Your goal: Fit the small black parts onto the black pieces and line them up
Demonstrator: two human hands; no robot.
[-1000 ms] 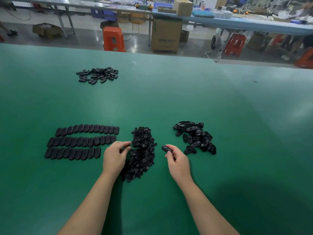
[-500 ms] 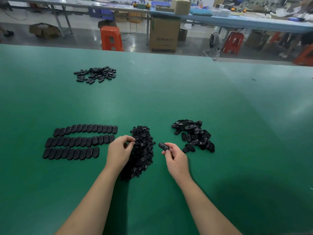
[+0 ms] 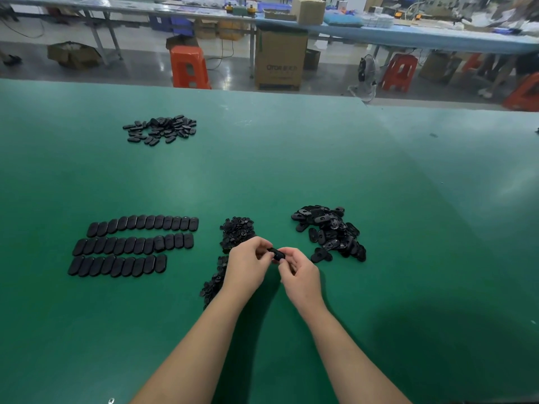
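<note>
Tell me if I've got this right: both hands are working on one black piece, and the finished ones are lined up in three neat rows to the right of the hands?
Nearly. The head view shows both hands, left and right, holding one black piece, but the three rows lie to their left. To the right sits a loose pile of black pieces.

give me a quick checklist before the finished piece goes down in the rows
1. Black piece held by both hands: ok, left hand and right hand meet on it.
2. Small part seated in the piece: cannot tell, fingers cover it.
3. Free slot: ok, the nearest row is shortest, bare table at its right end.
4. Path leftward: not ok, the small-parts pile lies between.
5. Loose pieces left: ok.
</note>
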